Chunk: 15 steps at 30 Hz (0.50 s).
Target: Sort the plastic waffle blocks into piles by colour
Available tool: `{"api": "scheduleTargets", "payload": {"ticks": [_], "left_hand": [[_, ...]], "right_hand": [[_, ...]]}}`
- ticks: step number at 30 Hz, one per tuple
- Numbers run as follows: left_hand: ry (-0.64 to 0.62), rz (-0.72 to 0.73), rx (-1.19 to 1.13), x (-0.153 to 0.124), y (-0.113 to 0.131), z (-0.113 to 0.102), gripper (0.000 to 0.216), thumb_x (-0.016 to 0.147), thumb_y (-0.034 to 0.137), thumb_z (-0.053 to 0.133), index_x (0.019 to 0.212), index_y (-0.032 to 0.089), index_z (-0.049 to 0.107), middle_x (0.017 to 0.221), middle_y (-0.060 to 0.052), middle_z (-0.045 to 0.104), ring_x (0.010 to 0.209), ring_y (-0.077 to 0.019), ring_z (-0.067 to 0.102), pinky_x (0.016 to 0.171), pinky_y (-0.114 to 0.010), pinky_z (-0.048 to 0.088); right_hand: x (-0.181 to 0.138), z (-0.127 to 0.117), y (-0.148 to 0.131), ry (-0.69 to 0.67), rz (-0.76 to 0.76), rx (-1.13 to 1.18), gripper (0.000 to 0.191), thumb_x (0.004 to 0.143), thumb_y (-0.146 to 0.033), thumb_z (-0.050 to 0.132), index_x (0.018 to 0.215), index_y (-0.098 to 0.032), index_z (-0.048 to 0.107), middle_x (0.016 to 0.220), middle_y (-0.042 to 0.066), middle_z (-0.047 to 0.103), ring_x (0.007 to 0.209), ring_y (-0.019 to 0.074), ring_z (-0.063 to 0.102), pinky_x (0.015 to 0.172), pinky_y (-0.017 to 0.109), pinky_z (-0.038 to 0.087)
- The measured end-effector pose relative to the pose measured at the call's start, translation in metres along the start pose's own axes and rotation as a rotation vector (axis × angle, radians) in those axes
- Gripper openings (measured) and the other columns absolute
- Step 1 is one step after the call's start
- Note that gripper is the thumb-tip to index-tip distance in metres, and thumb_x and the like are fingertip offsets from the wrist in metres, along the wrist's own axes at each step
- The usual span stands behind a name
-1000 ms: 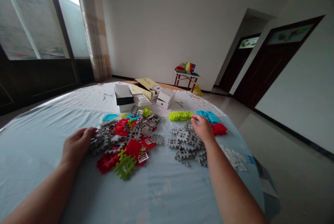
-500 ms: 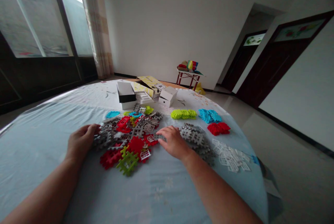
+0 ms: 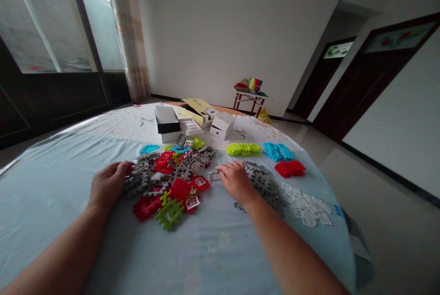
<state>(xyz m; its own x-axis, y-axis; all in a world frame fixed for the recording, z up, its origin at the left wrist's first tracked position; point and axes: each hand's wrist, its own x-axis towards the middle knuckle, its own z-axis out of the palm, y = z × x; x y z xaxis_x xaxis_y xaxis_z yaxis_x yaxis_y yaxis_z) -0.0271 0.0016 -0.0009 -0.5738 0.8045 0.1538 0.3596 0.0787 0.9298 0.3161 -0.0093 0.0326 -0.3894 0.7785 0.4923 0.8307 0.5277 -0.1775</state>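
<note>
A mixed heap of plastic interlocking building pieces lies before me, with a red piece [image 3: 180, 188] and a green lattice piece [image 3: 169, 212] at its near side. My left hand [image 3: 109, 184] rests against the heap's left edge, fingers curled by the grey pieces [image 3: 139, 178]; what they hold, if anything, is hidden. Between the heap and a separate grey pile [image 3: 263, 182], my right hand [image 3: 235, 180] pinches a light grey building piece [image 3: 213, 176] that sticks out to the left of its fingertips. Part of the grey pile is behind that hand and wrist.
Farther right sit groups of lime green pieces [image 3: 243, 149], blue pieces [image 3: 278, 151], red pieces [image 3: 290, 169] and white window-like pieces [image 3: 305, 205]. At the back stand a black-and-white box [image 3: 167, 123], a yellow patterned box [image 3: 199, 109] and a white box [image 3: 222, 125].
My right hand has moved slightly right, away from the heap, bringing the light grey building piece with it. My left hand has barely moved.
</note>
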Motion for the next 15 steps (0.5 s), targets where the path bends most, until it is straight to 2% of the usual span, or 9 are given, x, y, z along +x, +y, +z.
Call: {"api": "scheduleTargets", "payload": {"ticks": [4, 7, 11, 13, 15], "left_hand": [[-0.005, 0.005, 0.002, -0.003, 0.003, -0.001, 0.035, 0.07, 0.043, 0.052, 0.085, 0.014, 0.065, 0.07, -0.003, 0.064, 0.069, -0.0156, 0.059, 0.063, -0.022, 0.042], [-0.007, 0.01, 0.012, -0.004, 0.005, -0.001, 0.034, 0.069, 0.042, 0.052, 0.083, 0.014, 0.065, 0.07, -0.003, 0.064, 0.068, -0.0152, 0.058, 0.062, -0.022, 0.042], [-0.005, 0.014, 0.012, -0.005, 0.006, -0.001, 0.035, 0.069, 0.042, 0.051, 0.084, 0.013, 0.065, 0.07, -0.004, 0.064, 0.067, -0.0153, 0.057, 0.062, -0.022, 0.042], [-0.003, 0.016, 0.009, -0.006, 0.006, -0.001, 0.037, 0.069, 0.043, 0.051, 0.085, 0.013, 0.065, 0.07, -0.004, 0.065, 0.067, -0.0152, 0.057, 0.062, -0.023, 0.042], [0.002, 0.018, 0.013, -0.006, 0.007, -0.001, 0.037, 0.069, 0.043, 0.051, 0.084, 0.012, 0.065, 0.07, -0.005, 0.065, 0.066, -0.0153, 0.057, 0.061, -0.023, 0.042]], "right_hand": [[0.007, -0.033, 0.029, 0.204, 0.097, -0.016, 0.022, 0.082, -0.017, 0.047, 0.093, -0.02, 0.065, 0.09, 0.005, 0.068, 0.088, 0.019, 0.058, 0.084, 0.033, 0.037], [0.004, -0.053, 0.061, 0.301, 0.207, -0.015, 0.024, 0.08, -0.018, 0.045, 0.092, -0.018, 0.066, 0.091, 0.006, 0.068, 0.087, 0.0193, 0.06, 0.083, 0.031, 0.041], [-0.008, -0.058, 0.097, 0.209, 0.389, -0.012, 0.027, 0.079, -0.022, 0.044, 0.092, -0.018, 0.067, 0.09, 0.006, 0.069, 0.085, 0.019, 0.062, 0.078, 0.029, 0.046], [-0.011, -0.055, 0.105, 0.177, 0.44, -0.084, 0.027, 0.078, -0.023, 0.045, 0.093, -0.018, 0.067, 0.089, 0.007, 0.069, 0.085, 0.0202, 0.062, 0.078, 0.031, 0.046], [-0.009, -0.05, 0.103, 0.202, 0.429, -0.152, 0.028, 0.078, -0.023, 0.046, 0.095, -0.018, 0.067, 0.091, 0.008, 0.069, 0.087, 0.0218, 0.061, 0.081, 0.034, 0.044]]}}
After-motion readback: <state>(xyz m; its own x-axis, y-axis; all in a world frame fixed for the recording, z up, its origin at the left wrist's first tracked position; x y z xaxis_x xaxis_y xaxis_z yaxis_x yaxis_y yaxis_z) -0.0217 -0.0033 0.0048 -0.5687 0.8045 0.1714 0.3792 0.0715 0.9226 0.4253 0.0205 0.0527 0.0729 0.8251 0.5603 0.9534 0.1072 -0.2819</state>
